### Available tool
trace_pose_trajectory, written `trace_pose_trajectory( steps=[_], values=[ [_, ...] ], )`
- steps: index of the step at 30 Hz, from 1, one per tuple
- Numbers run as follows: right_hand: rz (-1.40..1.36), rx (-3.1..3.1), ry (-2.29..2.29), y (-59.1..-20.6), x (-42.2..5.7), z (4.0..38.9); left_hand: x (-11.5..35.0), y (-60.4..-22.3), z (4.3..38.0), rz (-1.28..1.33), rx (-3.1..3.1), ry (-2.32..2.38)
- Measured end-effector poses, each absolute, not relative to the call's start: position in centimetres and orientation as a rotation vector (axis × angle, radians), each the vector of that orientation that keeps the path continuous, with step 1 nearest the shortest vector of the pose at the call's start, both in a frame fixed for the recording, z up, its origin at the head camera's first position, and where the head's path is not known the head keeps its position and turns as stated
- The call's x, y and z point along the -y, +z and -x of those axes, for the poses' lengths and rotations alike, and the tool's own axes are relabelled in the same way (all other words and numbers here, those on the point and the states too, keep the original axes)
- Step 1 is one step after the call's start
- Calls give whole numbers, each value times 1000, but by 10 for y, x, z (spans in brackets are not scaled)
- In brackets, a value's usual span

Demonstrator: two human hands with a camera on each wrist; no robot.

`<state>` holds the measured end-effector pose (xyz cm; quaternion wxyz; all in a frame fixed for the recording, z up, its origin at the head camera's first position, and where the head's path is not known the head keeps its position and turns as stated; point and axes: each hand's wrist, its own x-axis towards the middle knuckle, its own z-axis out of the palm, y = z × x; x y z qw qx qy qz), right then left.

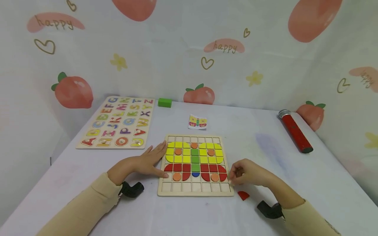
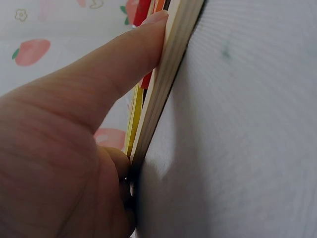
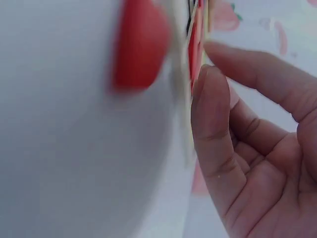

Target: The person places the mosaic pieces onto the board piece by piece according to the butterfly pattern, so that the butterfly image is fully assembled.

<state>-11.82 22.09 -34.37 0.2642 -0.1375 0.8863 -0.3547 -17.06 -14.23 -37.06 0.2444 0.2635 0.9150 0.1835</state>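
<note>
A square wooden grid board (image 1: 196, 194) bears a butterfly pattern of yellow, red, orange, green and blue pieces. My left hand (image 1: 146, 162) rests along the board's left edge, fingers straight, thumb on the lower left rim; the left wrist view shows the thumb (image 2: 126, 57) against the wooden side. At the lower right edge is my right hand (image 1: 249, 173), its fingers loosely bent. Thumb and index fingertip are close together in the right wrist view, with nothing seen between them. Just below that hand, a loose red quarter-circle piece (image 1: 243, 195) lies on the table.
A small card (image 1: 198, 122) printed with a similar butterfly lies behind the board. An alphabet puzzle board (image 1: 110, 147) lies at the back left, beside a green block (image 1: 164, 103). A red microphone (image 1: 296, 132) lies at the right.
</note>
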Motion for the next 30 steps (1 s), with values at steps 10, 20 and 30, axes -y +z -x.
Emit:
trace_pose_trajectory(
  steps=[10, 20, 30],
  values=[
    [393, -2280, -1043, -351, -250, 98, 146, -372, 170, -724, -2497, 514],
    [426, -2286, -997, -354, -255, 94, 143, -372, 170, -736, -2498, 509],
    [520, -2253, -953, -346, -246, 105, 143, -372, 171, -736, -2498, 505]
  ],
)
